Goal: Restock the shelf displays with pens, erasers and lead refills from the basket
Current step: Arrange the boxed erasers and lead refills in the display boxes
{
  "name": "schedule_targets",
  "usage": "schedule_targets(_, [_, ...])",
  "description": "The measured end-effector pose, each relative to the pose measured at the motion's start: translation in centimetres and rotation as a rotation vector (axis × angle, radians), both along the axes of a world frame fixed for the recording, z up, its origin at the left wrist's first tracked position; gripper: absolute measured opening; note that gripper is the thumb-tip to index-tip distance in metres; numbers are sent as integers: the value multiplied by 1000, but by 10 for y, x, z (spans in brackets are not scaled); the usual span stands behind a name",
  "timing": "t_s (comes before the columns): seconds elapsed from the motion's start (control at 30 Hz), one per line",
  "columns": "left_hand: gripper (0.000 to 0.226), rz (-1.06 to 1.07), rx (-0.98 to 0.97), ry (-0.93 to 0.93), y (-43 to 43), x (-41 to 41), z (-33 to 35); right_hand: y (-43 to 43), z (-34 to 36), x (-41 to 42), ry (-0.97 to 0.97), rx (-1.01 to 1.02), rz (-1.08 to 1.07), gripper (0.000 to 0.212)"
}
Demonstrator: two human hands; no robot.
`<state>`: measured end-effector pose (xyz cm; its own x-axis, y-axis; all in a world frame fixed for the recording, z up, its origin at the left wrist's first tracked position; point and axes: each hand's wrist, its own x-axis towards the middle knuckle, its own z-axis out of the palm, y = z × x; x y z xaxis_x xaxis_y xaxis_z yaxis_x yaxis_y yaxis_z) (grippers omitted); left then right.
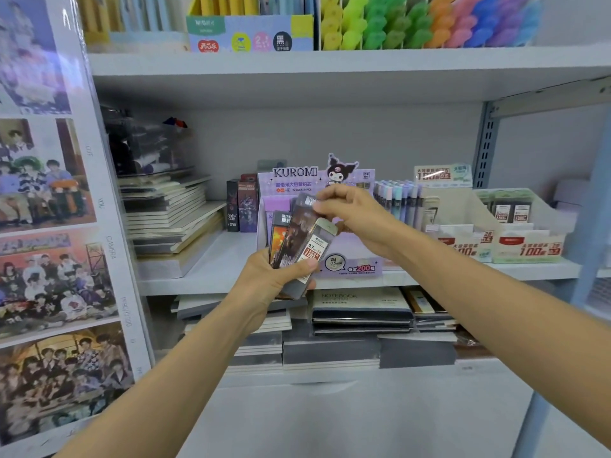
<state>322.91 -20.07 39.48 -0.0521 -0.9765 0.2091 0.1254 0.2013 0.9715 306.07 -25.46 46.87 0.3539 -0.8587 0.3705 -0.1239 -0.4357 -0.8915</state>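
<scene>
Plastic lead packs (299,244) above shelf edge (185,287)

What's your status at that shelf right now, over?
Left hand grips fanned lead refill packs. Right hand pinches the top of one pack. Kuromi display box just behind, nothing between.

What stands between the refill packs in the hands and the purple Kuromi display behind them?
Nothing visible. The left hand holds the refill packs right before the Kuromi display; the right hand pinches one pack's top.
</scene>
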Motion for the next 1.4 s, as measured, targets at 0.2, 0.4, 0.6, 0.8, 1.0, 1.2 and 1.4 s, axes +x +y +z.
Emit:
schedule_targets(0.2, [41, 74, -13, 37, -3, 14, 2, -15, 31, -19, -321, -186, -239, 12])
schedule_targets(0.4, [19, 171, -82, 71, -15, 26, -2, -33, 23, -35, 119, -433, -419, 27])
schedule_targets(0.6, [18, 166, -62, -8, -27, 22, -11, -42, 3, -24, 382, -513, -450, 23])
schedule_targets(0.8, [22, 157, -46, -25, -31, 27, -11, -48, 12, -27, 577, -478, -406, 26])
schedule_targets(1.0, [21, 148, -56, -32, -29, 25, -11, -54, 13, -19, 609, -491, -452, 26])
schedule_targets(1.2, [20, 133, -44, -50, -27, 26, -10, -58, 15, -15, 696, -421, -481, 25])
schedule_targets(1.4, [20, 109, -44, -30, -24, 27, -9, -60, -4, -10, 529, -518, -521, 20])
